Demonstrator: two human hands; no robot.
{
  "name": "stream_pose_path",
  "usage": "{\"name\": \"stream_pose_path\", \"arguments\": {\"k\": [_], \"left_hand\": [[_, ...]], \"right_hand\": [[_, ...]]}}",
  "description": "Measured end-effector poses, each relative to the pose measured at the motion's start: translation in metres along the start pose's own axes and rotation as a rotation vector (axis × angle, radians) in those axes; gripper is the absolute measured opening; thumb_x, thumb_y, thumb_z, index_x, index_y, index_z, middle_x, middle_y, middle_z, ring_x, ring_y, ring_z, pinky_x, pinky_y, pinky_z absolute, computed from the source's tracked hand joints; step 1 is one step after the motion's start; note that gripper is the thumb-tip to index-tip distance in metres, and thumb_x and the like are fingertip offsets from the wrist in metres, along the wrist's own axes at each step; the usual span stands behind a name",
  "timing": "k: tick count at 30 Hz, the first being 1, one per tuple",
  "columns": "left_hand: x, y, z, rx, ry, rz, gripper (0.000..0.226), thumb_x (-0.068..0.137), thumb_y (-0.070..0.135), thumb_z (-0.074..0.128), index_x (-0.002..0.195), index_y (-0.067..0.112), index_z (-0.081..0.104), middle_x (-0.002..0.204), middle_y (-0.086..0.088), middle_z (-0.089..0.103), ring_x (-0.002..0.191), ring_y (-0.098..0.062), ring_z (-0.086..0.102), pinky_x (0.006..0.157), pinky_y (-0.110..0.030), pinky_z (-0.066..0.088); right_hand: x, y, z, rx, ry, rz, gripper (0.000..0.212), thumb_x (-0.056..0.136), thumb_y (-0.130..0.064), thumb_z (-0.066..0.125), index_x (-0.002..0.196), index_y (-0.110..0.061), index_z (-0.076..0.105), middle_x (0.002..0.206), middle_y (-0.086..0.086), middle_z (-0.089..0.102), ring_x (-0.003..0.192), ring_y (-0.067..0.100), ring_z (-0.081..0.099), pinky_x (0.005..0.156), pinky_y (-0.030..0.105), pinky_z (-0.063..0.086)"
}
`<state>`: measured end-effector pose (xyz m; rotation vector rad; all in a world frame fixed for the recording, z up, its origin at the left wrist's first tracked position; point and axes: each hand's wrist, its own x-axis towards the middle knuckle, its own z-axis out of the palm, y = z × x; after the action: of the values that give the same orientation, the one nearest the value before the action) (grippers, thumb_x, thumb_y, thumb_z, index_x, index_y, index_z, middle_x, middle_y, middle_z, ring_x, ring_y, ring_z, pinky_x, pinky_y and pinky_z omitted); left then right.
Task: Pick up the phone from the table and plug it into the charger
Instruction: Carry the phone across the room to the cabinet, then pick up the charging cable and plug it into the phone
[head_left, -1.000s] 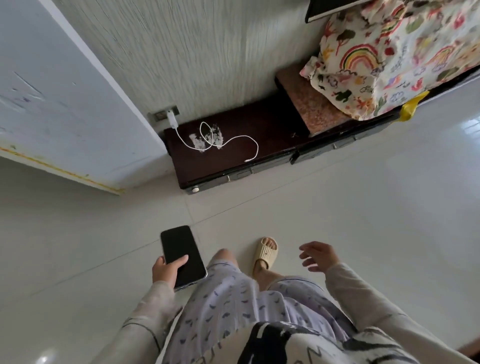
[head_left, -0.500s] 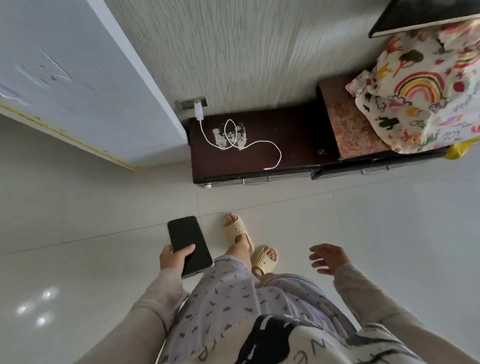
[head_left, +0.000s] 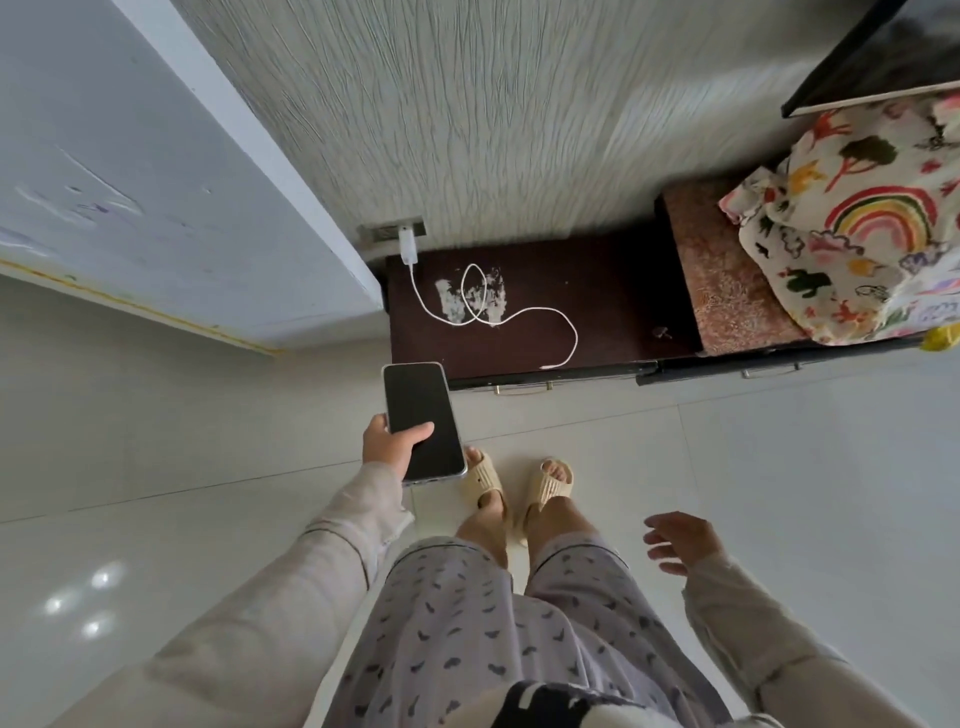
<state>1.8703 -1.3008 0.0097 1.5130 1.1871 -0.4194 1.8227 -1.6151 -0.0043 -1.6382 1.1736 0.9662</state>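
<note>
Black-screened, silver-edged slab phone (head_left: 423, 422) is off the table and carried in the left hand (head_left: 390, 448), screen up. The thumb lies across the glass and the fingers wrap under the near left edge. This grip holds only the lower part, so the phone's top end is clear and extends toward the cabinet.

The white charging cable (head_left: 498, 312) lies looped on the dark brown low cabinet top (head_left: 597, 291). Its white adapter (head_left: 408, 247) is seated in the grey wall socket (head_left: 389, 232) just above the cabinet's rear corner. The loose connector end (head_left: 548, 366) rests at the cabinet's front edge, apart from the phone.

The right hand (head_left: 678, 540) is empty, fingers spread loosely, hanging low beside the leg. Judgement: pickup is complete; plugging is not yet done. The free hand is available to take the connector, and the phone will likely need turning, since the held end is presumably the port end.
</note>
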Motion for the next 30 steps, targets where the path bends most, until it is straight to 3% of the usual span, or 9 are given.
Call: {"name": "stream_pose_path", "arguments": {"k": [3,9,14,17,19,22,25,27,30], "left_hand": [[0.008,-0.004,0.005,0.005,0.033,-0.056,0.025,0.076,0.005,0.068,0.092,0.005,0.049,0.098,-0.014,0.056,0.089,-0.027,0.053,0.085,-0.038,0.046],[0.034,-0.02,0.022,-0.009,0.082,-0.167,0.016,0.077,0.003,0.067,0.08,0.007,0.051,0.096,-0.013,0.056,0.083,-0.026,0.053,0.072,-0.029,0.044],[0.068,-0.023,0.047,-0.027,0.103,-0.203,0.027,0.078,0.006,0.067,0.1,0.004,0.053,0.1,-0.015,0.056,0.091,-0.028,0.053,0.084,-0.037,0.046],[0.098,-0.026,0.07,-0.096,0.119,-0.212,0.021,0.078,0.007,0.067,0.092,0.008,0.052,0.102,-0.014,0.057,0.092,-0.029,0.055,0.091,-0.043,0.049],[0.127,-0.036,0.092,-0.164,0.135,-0.231,0.015,0.078,0.007,0.066,0.08,0.014,0.054,0.097,-0.013,0.059,0.087,-0.029,0.057,0.078,-0.036,0.052],[0.164,-0.049,0.122,-0.263,0.121,-0.27,0.013,0.079,0.009,0.065,0.081,0.016,0.054,0.083,-0.005,0.06,0.071,-0.019,0.058,0.048,-0.021,0.051],[0.2,-0.06,0.147,-0.333,0.102,-0.315,0.012,0.08,0.009,0.064,0.085,0.015,0.054,0.081,-0.004,0.061,0.069,-0.017,0.06,0.049,-0.022,0.05],[0.219,-0.067,0.157,-0.394,0.085,-0.339,0.012,0.081,0.01,0.063,0.089,0.014,0.056,0.082,-0.006,0.062,0.071,-0.018,0.061,0.046,-0.02,0.051],[0.243,-0.078,0.165,-0.498,0.06,-0.36,0.03,0.084,0.014,0.06,0.112,0.006,0.055,0.09,-0.008,0.063,0.077,-0.017,0.062,0.043,-0.016,0.051]], "right_hand": [[0.011,-0.011,0.005,-0.033,-0.01,0.017,0.032,0.09,-0.002,0.041,0.062,-0.013,0.052,0.062,0.008,0.05,0.018,0.0,0.045,0.049,0.018,0.03],[0.054,-0.042,0.007,-0.183,-0.076,0.043,0.033,0.091,-0.001,0.04,0.063,-0.014,0.052,0.062,0.008,0.05,0.019,-0.001,0.045,0.029,0.007,0.032],[0.103,-0.085,0.018,-0.336,-0.139,-0.014,0.027,0.09,0.0,0.041,0.069,-0.011,0.054,0.062,0.006,0.051,0.021,-0.002,0.046,0.039,0.014,0.034],[0.153,-0.112,0.034,-0.375,-0.186,-0.095,0.016,0.09,0.002,0.04,0.083,-0.004,0.053,0.063,0.007,0.051,0.034,0.007,0.052,0.04,0.017,0.034],[0.201,-0.129,0.052,-0.427,-0.186,-0.151,0.021,0.089,0.003,0.04,0.077,-0.005,0.055,0.063,0.007,0.052,0.045,0.015,0.052,0.047,0.021,0.034],[0.263,-0.145,0.079,-0.479,-0.15,-0.227,0.03,0.087,0.002,0.041,0.066,-0.014,0.056,0.062,0.004,0.054,0.036,0.004,0.053,0.044,0.018,0.036],[0.313,-0.157,0.109,-0.499,-0.085,-0.295,0.034,0.083,0.001,0.044,0.059,-0.021,0.055,0.059,0.002,0.054,0.031,-0.003,0.052,0.042,0.014,0.04],[0.333,-0.159,0.13,-0.523,-0.009,-0.364,0.028,0.08,0.003,0.048,0.067,-0.015,0.066,0.063,0.009,0.059,0.047,-0.001,0.06,0.055,0.022,0.05],[0.356,-0.15,0.155,-0.693,0.13,-0.541,0.032,0.075,0.003,0.05,0.1,-0.005,0.069,0.096,0.019,0.069,0.093,0.03,0.063,0.081,0.033,0.048]]}}
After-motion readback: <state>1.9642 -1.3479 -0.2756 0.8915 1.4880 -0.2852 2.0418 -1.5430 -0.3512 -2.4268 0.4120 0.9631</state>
